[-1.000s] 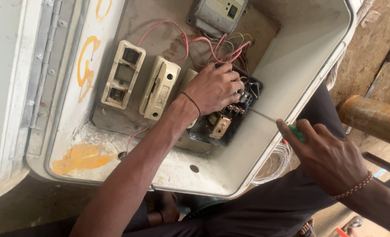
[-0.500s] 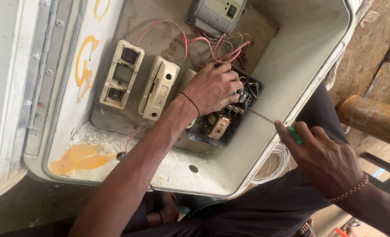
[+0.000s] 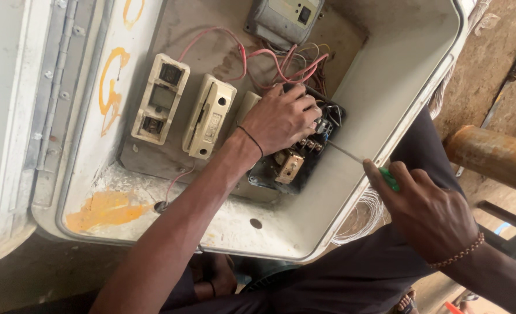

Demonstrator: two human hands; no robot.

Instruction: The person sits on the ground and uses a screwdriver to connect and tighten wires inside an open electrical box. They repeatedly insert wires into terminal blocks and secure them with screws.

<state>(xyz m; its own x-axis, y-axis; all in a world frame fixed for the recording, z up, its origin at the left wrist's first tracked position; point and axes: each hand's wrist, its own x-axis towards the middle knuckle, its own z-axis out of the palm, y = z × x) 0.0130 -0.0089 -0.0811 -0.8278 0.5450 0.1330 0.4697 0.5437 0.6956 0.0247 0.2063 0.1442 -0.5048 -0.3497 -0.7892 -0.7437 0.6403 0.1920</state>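
Black terminal block, scorched-looking, with brass screw heads and a small cream part at its lower edge, sits low right on the grey backplate inside the open cream plastic enclosure. Pink and red wires loop down into its upper end.

Left hand lies over the top of the block, fingers curled and pressing on it; whether it pinches a wire under the fingertips cannot be told. A thin black band circles the wrist.

Right hand, beaded bracelet at the wrist, is closed around the green handle of a slim screwdriver. The steel shaft slants up-left over the enclosure rim, tip at the block's terminal screws just beside the left fingers.

Step in hand, by judgement: working a terminal screw while the block is steadied. Next move calls for the tip seated square in the slot and the left fingers kept clear of it.

Left of the block: two cream switch units side by side. Above: a grey metal box.

Against the frame half a second earlier: right hand has shifted slightly and more green handle shows; left hand unchanged.
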